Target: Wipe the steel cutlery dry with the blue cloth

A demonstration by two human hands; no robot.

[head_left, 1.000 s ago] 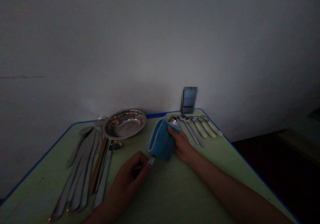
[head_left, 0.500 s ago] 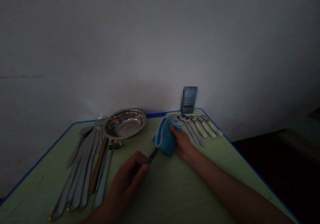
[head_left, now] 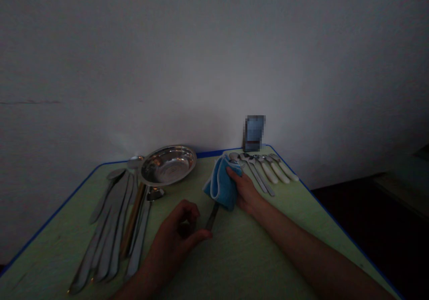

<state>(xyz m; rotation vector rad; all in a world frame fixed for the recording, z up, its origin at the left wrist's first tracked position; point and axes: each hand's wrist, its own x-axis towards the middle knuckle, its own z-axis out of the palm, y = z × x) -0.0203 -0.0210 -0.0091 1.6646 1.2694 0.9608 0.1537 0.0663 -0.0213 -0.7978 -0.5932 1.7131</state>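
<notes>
My right hand [head_left: 246, 190] is closed on a folded blue cloth [head_left: 225, 186] with pale edging. The cloth is wrapped around a piece of metal cutlery, whose handle [head_left: 212, 216] sticks out below; its other end is hidden, so I cannot tell its kind. My left hand [head_left: 181, 235] has its thumb and fingers apart. Its thumb tip is right by the lower end of that handle, and the fingers are curled loosely off it. Beyond the right hand lie metal spoons [head_left: 256, 175] and cutlery with cream handles [head_left: 271, 173].
On the left, long metal utensils [head_left: 110, 228] lie side by side near a brown wooden-looking stick [head_left: 132, 224]. A shiny metal bowl [head_left: 168, 166] stands at the back of the green table [head_left: 234, 264]. A blurred phone-like device [head_left: 254, 132] leans against the wall.
My left hand has let go of the handle, its fingers spreading apart. The handle's lower end has swung a little to the right. My right hand and the cloth have barely moved.
</notes>
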